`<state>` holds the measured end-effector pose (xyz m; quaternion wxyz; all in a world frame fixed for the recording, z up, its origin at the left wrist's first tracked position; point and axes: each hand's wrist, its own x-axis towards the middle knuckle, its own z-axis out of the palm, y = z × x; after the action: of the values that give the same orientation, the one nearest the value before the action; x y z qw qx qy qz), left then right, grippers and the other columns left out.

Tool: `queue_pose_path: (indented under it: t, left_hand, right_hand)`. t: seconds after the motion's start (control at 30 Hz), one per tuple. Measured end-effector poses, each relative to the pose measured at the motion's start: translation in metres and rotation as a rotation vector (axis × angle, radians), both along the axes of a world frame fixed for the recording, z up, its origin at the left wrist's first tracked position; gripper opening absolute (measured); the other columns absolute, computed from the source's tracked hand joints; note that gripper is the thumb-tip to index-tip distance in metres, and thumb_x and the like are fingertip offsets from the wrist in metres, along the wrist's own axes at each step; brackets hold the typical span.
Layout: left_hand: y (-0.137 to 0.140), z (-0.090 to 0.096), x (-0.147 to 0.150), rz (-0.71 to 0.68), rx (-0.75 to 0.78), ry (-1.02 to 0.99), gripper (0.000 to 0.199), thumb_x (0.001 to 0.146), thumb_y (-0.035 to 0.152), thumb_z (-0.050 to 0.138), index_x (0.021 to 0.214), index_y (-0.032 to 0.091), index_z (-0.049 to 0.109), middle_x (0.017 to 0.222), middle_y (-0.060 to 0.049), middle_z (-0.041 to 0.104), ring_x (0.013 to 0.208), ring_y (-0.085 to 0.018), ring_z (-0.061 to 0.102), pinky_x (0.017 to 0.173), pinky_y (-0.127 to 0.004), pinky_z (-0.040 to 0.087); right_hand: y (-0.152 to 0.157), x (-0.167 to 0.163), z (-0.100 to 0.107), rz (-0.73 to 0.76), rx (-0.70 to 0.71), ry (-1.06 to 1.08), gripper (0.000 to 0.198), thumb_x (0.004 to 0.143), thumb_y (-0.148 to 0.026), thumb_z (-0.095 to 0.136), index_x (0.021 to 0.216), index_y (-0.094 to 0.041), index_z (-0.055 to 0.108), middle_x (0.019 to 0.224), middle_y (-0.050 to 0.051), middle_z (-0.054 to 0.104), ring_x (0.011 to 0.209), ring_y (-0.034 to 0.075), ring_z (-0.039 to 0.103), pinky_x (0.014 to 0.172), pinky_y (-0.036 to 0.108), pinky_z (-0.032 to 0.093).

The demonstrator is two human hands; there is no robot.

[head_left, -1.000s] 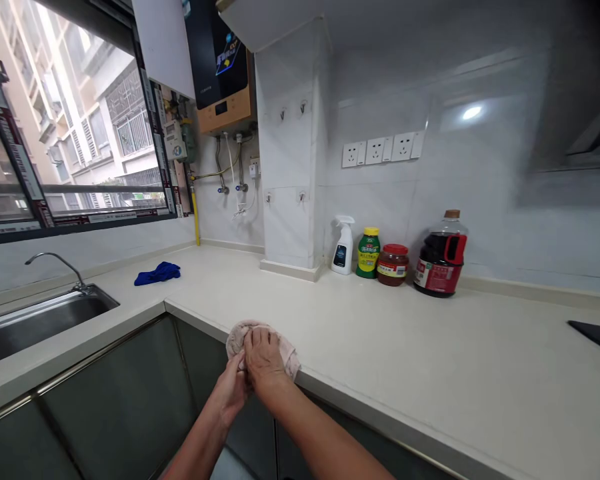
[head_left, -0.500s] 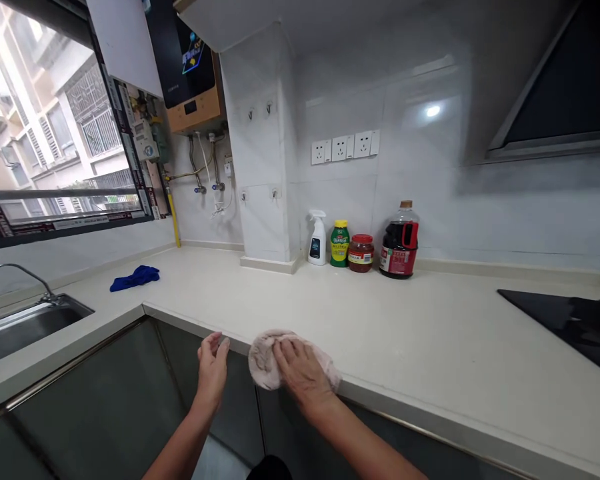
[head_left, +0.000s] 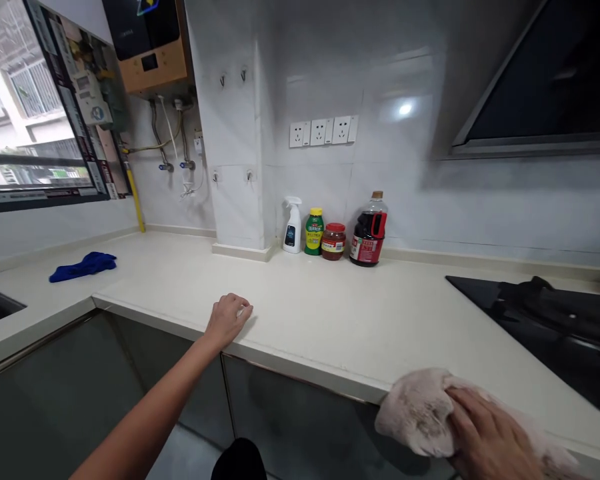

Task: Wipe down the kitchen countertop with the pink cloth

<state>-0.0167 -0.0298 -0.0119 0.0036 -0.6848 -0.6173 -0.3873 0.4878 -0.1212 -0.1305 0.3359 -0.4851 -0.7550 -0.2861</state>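
Observation:
A pale pink cloth (head_left: 420, 410) with greyish stains lies over the front edge of the light countertop (head_left: 325, 320), partly hanging down. My right hand (head_left: 495, 433) is on the cloth, gripping it with bent fingers; its lower part is cut off by the frame. My left hand (head_left: 229, 317) rests at the counter's front edge, left of the cloth. Its fingers are loosely curled with a small gap at the thumb, and I see nothing held in it.
A blue cloth (head_left: 83, 266) lies near the sink (head_left: 0, 307). Along the wall stand a spray bottle (head_left: 293, 227), a green bottle (head_left: 314, 233), a red-lidded jar (head_left: 333, 243) and a large dark bottle (head_left: 369, 233). A black gas hob (head_left: 485, 293) is at the right.
My right hand has slid the pink cloth rightward along the counter edge. The left hand has moved from in front of the edge onto the counter. My view has turned right.

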Motion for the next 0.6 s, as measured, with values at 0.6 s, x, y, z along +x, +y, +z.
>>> queue_pose_path:
  t: [0.6]
  left_hand:
    - [0.016,0.011,-0.014,0.173,-0.275,0.413,0.053,0.092,0.060,0.038,0.119,0.028,0.070,0.135,-0.007,0.064,0.125,-0.031,0.057,0.102,-0.045,0.041]
  right_hand:
    - [0.052,-0.252,0.053,0.303,0.255,-0.057,0.028,0.103,-0.020,0.041,0.123,-0.012,0.060,0.112,0.012,0.061,0.100,0.028,0.056,0.080,0.042,0.050]
